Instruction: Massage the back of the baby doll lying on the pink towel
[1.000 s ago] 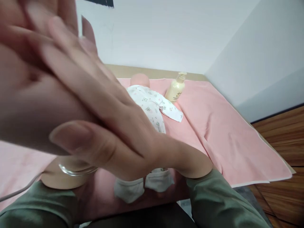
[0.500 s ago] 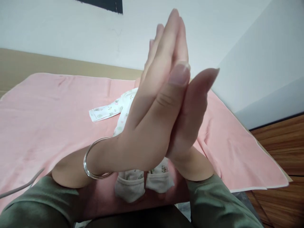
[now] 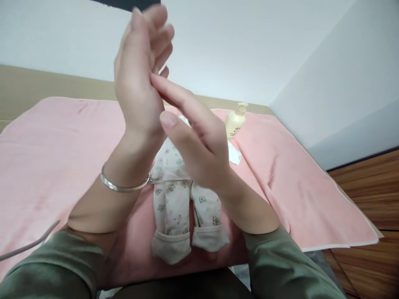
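Step in hand reads as rubbing one hand against the other, both raised above the baby outfit [image 3: 174, 201]. To do it well: full palm contact, light even pressure, cover fingers and heel of palm alike, nails angled away from skin. Mind the bracelet [image 3: 124, 189] on the left wrist, so the right thumb doesn't snag it.

Left hand [image 3: 137, 83]: upright, fingers slightly spread and loosely curled, tips blurred. Grips nothing. Right hand [image 3: 202, 145]: slants across, thumb and index apart, index tip at the heel of the left palm, thumb tip by the left wrist. Its other fingers are hidden, so can't tell how they sit; no object visible in it. Neither hand appears to touch the outfit.

Outfit lies directly below the hands, trouser cuffs toward the person, top part mostly blocked by the hands. Pink blanket [image 3: 311, 199] under it, spreading both sides. Pump bottle [image 3: 235, 124] stands right of the outfit's upper part, just beyond the sleeve end [image 3: 235, 155]. Cable [image 3: 31, 248] well left of the outfit.
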The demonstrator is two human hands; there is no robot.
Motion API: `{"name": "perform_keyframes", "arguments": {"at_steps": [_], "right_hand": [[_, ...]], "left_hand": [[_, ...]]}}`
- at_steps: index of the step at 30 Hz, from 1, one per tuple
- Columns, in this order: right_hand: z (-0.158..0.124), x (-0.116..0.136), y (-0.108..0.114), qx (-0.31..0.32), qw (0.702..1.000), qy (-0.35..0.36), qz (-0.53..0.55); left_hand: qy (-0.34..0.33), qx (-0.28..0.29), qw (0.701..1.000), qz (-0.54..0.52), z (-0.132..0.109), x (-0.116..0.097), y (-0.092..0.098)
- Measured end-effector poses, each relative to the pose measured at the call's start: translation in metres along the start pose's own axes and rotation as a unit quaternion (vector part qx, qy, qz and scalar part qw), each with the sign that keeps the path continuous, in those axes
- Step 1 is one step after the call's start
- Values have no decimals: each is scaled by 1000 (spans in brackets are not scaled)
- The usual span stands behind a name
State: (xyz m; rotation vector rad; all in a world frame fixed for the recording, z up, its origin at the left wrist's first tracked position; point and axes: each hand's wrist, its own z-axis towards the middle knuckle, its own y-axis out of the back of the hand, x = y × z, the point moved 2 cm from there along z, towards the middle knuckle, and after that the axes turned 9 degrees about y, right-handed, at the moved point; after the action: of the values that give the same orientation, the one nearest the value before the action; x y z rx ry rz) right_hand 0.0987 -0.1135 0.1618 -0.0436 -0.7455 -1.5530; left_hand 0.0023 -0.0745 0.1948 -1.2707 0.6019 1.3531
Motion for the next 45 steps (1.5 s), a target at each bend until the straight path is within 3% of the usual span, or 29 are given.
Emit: {"name": "perform_keyframes", "arguments": {"at_steps": [2, 4, 7, 10, 13, 17, 22, 29, 36, 45], "right_hand": [[5, -23, 0, 2, 999, -29, -15], [8, -58, -3, 29, 995, -52, -80], [4, -115, -10, 64, 981, -113, -144], [-5, -152, -18, 98, 969, -130, -184], [-13, -168, -23, 112, 957, -155, -219], [-18, -172, -28, 118, 942, -186, -255], [-20, -172, -33, 176, 917, -186, -307], [-26, -181, -28, 234, 923, -157, -264], [-39, -189, -15, 223, 952, -121, -170], [-44, -186, -11, 169, 946, -185, -206]], "left_hand": [[19, 18, 999, -24, 28, 25, 1], [7, 3, 1000, 5, 52, 56, 1], [49, -26, 986, 155, 78, 110, 1], [131, -43, 974, 179, 92, 155, 6], [135, -69, 974, 170, 94, 179, 11], [115, -72, 963, 231, 87, 187, 12], [115, -75, 951, 278, 81, 187, 13], [90, -63, 938, 328, 77, 194, 17], [35, 9, 922, 385, 66, 198, 26], [-36, 54, 913, 402, 50, 203, 45]]}}
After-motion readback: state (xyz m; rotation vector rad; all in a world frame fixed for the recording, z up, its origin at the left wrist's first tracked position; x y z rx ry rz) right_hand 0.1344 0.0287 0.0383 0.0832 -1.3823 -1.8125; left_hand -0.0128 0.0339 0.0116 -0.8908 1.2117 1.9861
